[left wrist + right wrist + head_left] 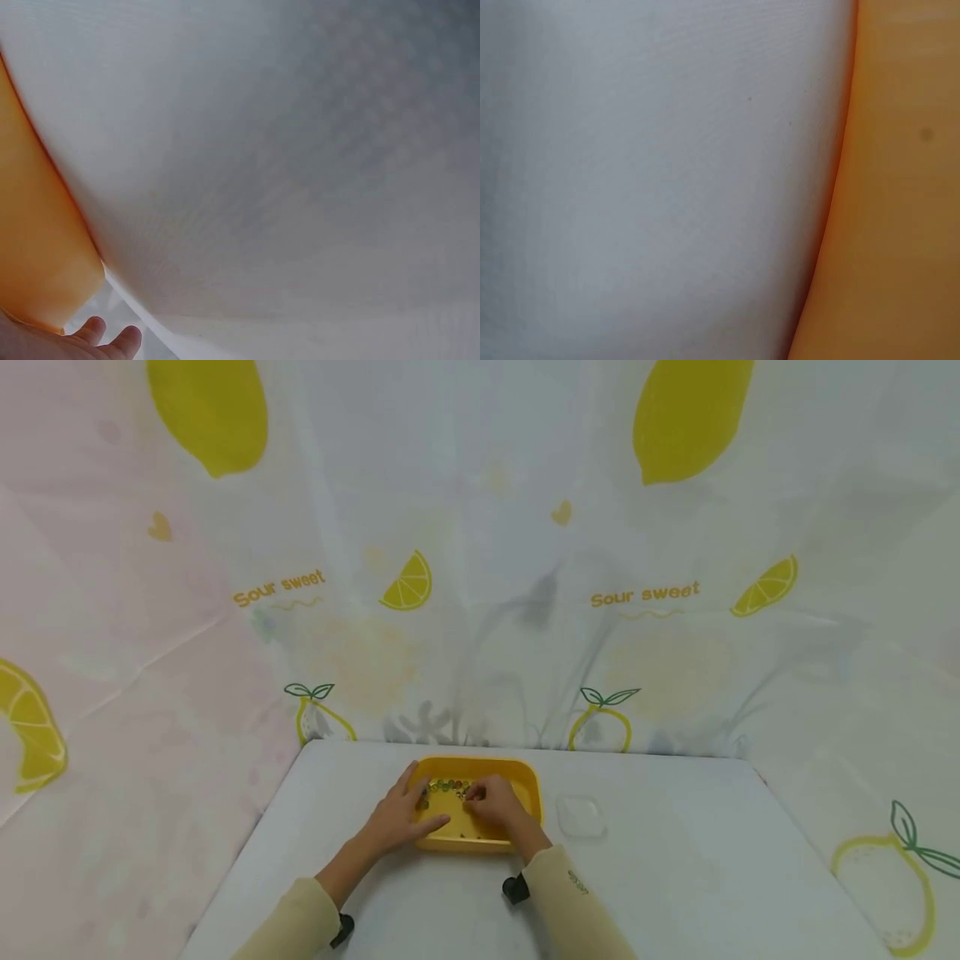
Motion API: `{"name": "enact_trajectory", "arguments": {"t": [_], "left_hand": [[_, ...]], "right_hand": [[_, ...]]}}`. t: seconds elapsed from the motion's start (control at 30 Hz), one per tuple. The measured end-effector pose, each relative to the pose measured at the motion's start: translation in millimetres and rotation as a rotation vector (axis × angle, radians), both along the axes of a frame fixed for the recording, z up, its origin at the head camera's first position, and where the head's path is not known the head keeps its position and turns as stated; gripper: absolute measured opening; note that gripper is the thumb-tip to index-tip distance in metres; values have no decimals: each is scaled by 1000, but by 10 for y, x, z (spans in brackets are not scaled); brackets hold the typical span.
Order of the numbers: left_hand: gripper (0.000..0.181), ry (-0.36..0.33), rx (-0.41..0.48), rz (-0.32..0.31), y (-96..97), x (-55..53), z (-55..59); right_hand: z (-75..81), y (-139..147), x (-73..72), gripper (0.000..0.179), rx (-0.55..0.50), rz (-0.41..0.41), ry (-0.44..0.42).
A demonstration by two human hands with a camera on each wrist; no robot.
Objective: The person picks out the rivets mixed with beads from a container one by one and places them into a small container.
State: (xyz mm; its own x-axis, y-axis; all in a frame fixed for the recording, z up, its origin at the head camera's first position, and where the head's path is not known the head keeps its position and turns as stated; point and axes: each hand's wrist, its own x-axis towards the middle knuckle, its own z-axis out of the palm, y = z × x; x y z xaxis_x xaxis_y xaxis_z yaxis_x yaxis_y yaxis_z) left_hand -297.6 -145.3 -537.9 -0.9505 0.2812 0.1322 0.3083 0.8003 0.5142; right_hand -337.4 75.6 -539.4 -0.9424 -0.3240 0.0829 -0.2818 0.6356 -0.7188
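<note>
The left hand [397, 814] is spread at the left side of a yellow tray [472, 846], its thumb reaching inward over the near part. The right hand [495, 802] is over the tray's right half, fingers bent and tips drawn together; at this distance I cannot tell whether they pinch anything. Small round beads [450, 785], green, yellow and reddish, lie inside the tray, in a row between the hands toward the far wall, with some next to the left hand's fingers. A clear, shallow, square-cornered piece [581, 817] lies on the white table [675, 860], to the right of the right hand.

Beyond both hands, the lemon-printed backdrop [480, 485] reads "Sour sweet" twice in orange, once farther left than the left hand, once farther right than the right hand. The right sleeve [577, 914], behind the right hand, carries small dark lettering [577, 882], too small to read surely.
</note>
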Motion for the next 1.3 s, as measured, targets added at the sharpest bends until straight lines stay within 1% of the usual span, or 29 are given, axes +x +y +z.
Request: {"name": "enact_trajectory", "arguments": {"t": [0.1, 0.23, 0.4, 0.6, 0.7, 0.9, 1.1, 1.23, 1.3], "left_hand": [[90, -5, 2, 4, 3, 17, -17], [89, 14, 7, 0, 5, 30, -14], [88, 33, 6, -10, 20, 3, 13], [87, 25, 1, -16, 28, -24, -3], [87, 25, -5, -19, 25, -20, -20], [87, 14, 4, -7, 10, -3, -10], [87, 17, 3, -15, 5, 17, -26], [87, 28, 7, -19, 11, 19, -3], [87, 35, 0, -19, 15, 14, -2]], "right_hand": [[-9, -1, 8, 5, 21, 22, 9], [-13, 2, 8, 5, 39, 45, 27], [-16, 10, -15, 5, 38, 24, 19], [-9, 20, -18, 5, 26, 16, 2], [-6, 22, -7, 4, 19, 13, -7], [5, 3, 9, 4, -4, 25, -22], [-4, 8, 11, 4, 16, 30, -25], [6, 22, 20, 6, 9, 47, -5], [14, 34, 28, 4, 5, 70, 38]]}}
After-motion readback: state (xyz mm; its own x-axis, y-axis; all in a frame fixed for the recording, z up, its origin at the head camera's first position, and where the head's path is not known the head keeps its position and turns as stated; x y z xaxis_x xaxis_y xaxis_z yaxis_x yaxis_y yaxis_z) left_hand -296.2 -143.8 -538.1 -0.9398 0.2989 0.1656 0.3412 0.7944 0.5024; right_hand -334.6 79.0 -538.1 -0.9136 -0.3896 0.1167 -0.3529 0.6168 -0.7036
